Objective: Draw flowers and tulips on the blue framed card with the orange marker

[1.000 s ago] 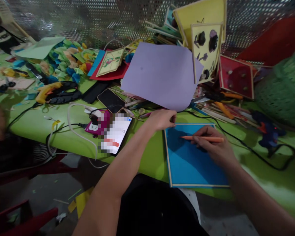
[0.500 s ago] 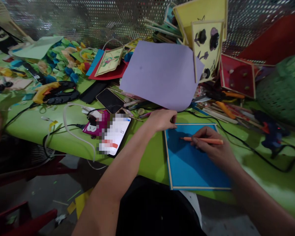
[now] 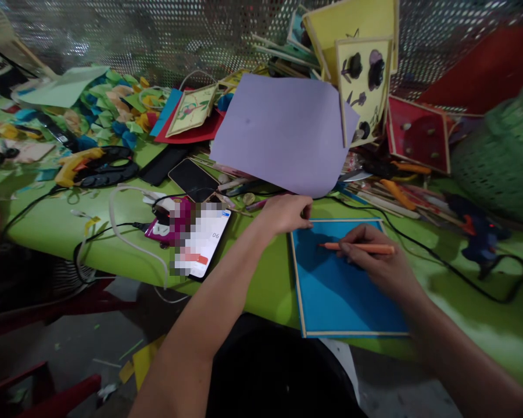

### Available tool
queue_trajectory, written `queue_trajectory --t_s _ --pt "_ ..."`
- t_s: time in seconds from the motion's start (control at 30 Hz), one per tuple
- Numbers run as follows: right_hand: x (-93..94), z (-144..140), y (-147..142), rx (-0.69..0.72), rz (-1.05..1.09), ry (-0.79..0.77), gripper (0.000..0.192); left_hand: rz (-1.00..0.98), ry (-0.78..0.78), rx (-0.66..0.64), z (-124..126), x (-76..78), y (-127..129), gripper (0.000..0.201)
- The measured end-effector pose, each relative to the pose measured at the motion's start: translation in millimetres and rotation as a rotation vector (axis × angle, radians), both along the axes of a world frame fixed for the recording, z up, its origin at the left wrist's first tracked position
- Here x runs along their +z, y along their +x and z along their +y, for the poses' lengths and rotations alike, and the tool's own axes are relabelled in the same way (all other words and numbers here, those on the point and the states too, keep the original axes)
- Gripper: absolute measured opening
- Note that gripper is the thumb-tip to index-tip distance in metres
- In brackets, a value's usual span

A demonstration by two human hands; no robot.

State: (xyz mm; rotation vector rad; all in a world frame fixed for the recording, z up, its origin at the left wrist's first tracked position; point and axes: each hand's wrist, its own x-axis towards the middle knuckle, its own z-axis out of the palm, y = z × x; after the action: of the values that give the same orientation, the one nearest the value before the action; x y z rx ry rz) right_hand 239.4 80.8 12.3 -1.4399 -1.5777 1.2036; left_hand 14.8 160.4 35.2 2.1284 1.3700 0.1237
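Note:
A blue board [image 3: 335,290] with a pale wooden frame lies flat on the green table [image 3: 261,278], in front of me. My right hand [image 3: 375,264] rests on the board and grips an orange pencil [image 3: 357,247], whose tip points left over the blue surface. My left hand [image 3: 287,212] presses its curled fingers on the board's top left corner, pinning it down.
A lilac paper sheet [image 3: 283,130] leans just behind the board. A lit phone [image 3: 203,241] and a dark phone [image 3: 194,179] lie to the left among cables. A blue glue gun [image 3: 479,235] and its black cord sit to the right. Framed craft panels [image 3: 364,87], a green basket [image 3: 501,157].
Both hands stay where they were; the pencil tip has barely shifted on the board. The view has drifted slightly.

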Motion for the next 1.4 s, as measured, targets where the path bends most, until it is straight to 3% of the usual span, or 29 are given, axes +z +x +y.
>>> queue_trajectory --t_s 0.27,1.4 --pt "2.7 0.7 5.4 -0.084 -0.050 0.053 0.024 -0.007 0.000 -0.008 0.2 0.4 -0.6 0.020" --pt "1.5 -0.9 6.8 -0.080 -0.037 0.035 0.023 -0.011 0.015 -0.014 2.3 -3.9 -1.9 0.021"
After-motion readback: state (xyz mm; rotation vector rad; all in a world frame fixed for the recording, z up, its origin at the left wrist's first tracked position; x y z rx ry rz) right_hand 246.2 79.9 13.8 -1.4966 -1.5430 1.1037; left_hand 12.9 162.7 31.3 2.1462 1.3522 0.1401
